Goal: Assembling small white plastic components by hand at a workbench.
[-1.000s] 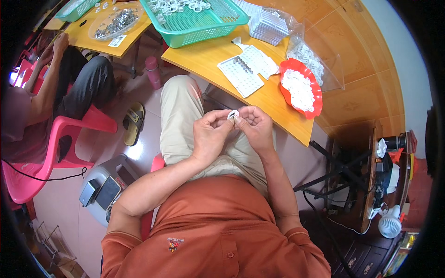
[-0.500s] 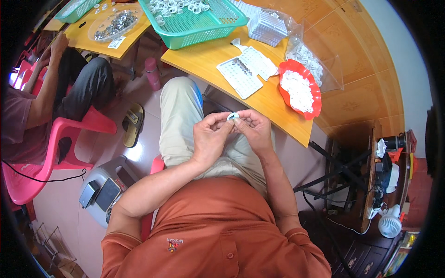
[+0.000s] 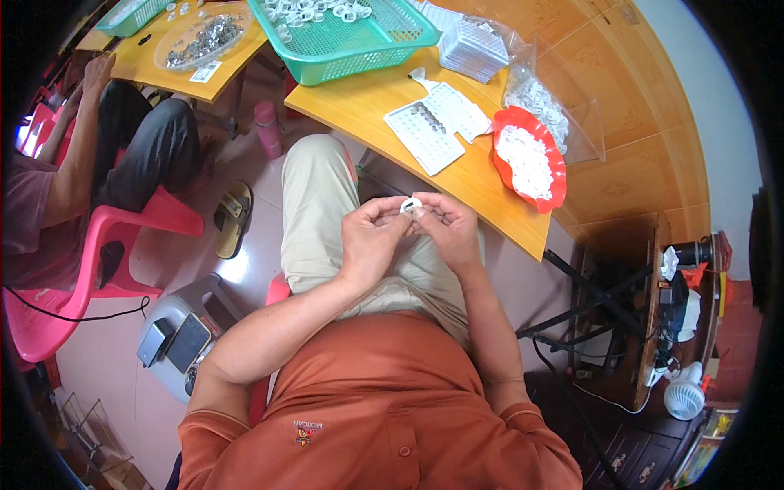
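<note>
Over my lap, a small round white plastic piece [image 3: 410, 204] with a dark spot in its middle is pinched between both hands. My left hand [image 3: 371, 241] grips its left side with thumb and fingertips. The right side is held by my right hand [image 3: 451, 235], its thumb pressed near the lower edge. On the table just beyond lies a white tray with small holes [image 3: 425, 137]; a row of small dark round parts [image 3: 429, 116] sits in it. A red scalloped dish [image 3: 559, 173] heaped with small white pieces stands at the table's right.
A green basket [image 3: 343, 69] holding white ring-like parts stands on the yellow table [image 3: 498, 216]. Behind the tray are stacked clear trays [image 3: 474, 53] and a plastic bag of white parts [image 3: 539, 110]. Leftward, a person sits on a pink chair [image 3: 102, 245] near a pink bottle [image 3: 267, 129].
The round piece has tilted slightly between my fingertips, so more of its white face shows. Both hands stay in nearly the same place.
</note>
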A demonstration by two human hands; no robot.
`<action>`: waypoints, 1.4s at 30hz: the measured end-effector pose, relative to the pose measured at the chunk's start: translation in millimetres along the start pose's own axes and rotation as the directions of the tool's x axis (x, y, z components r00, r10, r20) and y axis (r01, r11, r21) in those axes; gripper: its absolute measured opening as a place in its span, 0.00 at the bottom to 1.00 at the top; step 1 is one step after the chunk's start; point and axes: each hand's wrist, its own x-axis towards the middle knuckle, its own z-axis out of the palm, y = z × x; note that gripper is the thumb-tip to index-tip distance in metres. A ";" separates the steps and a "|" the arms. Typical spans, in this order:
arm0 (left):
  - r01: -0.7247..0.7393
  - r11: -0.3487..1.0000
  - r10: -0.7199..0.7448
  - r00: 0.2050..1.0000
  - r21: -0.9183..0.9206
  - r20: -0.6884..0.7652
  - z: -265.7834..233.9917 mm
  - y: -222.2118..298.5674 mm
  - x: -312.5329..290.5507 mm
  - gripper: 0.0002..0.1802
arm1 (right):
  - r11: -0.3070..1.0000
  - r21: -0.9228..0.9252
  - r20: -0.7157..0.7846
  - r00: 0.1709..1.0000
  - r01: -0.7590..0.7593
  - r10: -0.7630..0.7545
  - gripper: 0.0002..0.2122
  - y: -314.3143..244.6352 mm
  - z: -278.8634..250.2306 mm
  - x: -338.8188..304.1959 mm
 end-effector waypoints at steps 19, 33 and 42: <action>0.002 1.000 -0.001 0.996 -0.003 0.085 -5.0 -5.4 1.8 0.12 | 0.994 0.107 0.031 0.999 -0.018 0.015 0.08 -2.5 -1.4 0.8; 0.034 0.999 -0.033 0.997 -0.005 0.070 -4.0 2.0 3.0 0.10 | 0.999 -0.002 0.054 0.997 -0.053 0.053 0.10 -8.9 -7.5 -1.3; 0.024 0.999 -0.026 0.998 0.023 0.064 -3.4 7.6 0.7 0.10 | 0.998 -0.056 -0.005 1.000 0.001 -0.002 0.10 -7.9 -2.8 -7.6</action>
